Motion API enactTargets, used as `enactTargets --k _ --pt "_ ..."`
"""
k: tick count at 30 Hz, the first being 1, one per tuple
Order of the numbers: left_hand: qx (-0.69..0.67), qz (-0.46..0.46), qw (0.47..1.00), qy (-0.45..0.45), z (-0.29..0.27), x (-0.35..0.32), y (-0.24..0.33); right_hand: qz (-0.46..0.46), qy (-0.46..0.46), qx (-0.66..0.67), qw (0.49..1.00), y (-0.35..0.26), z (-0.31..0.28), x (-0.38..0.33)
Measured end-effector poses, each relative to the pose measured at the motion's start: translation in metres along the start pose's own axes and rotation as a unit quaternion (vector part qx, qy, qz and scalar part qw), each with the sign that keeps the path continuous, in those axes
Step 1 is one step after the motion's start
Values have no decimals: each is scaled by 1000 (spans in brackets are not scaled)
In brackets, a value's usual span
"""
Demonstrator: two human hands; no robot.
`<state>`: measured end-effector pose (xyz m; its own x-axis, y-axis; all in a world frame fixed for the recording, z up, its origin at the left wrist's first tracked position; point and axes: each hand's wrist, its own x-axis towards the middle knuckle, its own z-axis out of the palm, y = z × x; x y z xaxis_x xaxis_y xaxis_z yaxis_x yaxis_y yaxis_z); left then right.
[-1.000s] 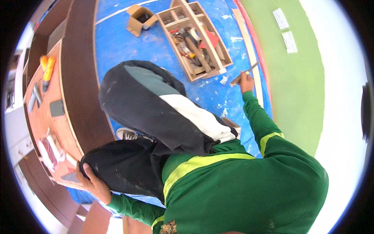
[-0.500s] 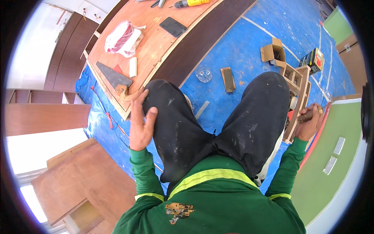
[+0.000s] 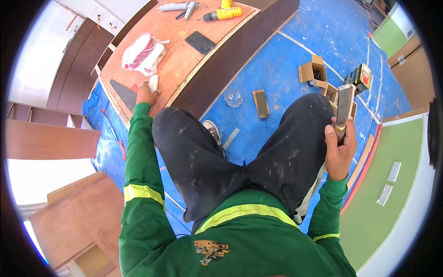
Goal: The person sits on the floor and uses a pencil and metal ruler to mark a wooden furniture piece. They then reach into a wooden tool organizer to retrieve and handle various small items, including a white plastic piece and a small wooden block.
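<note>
Gripping a flat wooden block [image 3: 344,105] upright above the right knee, the right hand [image 3: 340,150] is closed around its lower end. Far off, the left hand [image 3: 146,95] rests on the brown surface [image 3: 177,60], fingers touching a small white piece [image 3: 153,82] near a dark triangular tool [image 3: 122,93].

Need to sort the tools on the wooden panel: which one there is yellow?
The drill at the panel's far end, yellow-bodied; the caulking gun beside it is grey.

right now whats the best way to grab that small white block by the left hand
Pinch the small white block across its narrow sides, coming from above. It lies flat on the brown wooden panel, with the left hand touching its near end, so its long sides look clear.
</note>
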<state>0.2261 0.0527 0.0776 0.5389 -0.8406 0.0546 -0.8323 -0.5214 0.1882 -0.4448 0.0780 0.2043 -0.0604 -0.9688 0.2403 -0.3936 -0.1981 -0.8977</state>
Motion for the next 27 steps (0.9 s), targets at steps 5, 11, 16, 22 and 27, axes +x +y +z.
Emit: enactTargets --k 5,11,16,22,27 --pt "-260 -100 948 -157 -45 10 0 -29 -43 4 999 -35 -8 26" --pt "-737 7 655 -168 -147 -26 154 -71 -127 137 980 -87 32 109" --pt "-820 78 521 -224 -132 -33 233 -27 -196 217 956 -56 105 125" --pt "-796 4 529 -294 -49 -94 273 75 -259 105 957 15 139 72" --pt "-829 -52 472 -296 -31 -96 281 42 -316 68 945 8 148 60"
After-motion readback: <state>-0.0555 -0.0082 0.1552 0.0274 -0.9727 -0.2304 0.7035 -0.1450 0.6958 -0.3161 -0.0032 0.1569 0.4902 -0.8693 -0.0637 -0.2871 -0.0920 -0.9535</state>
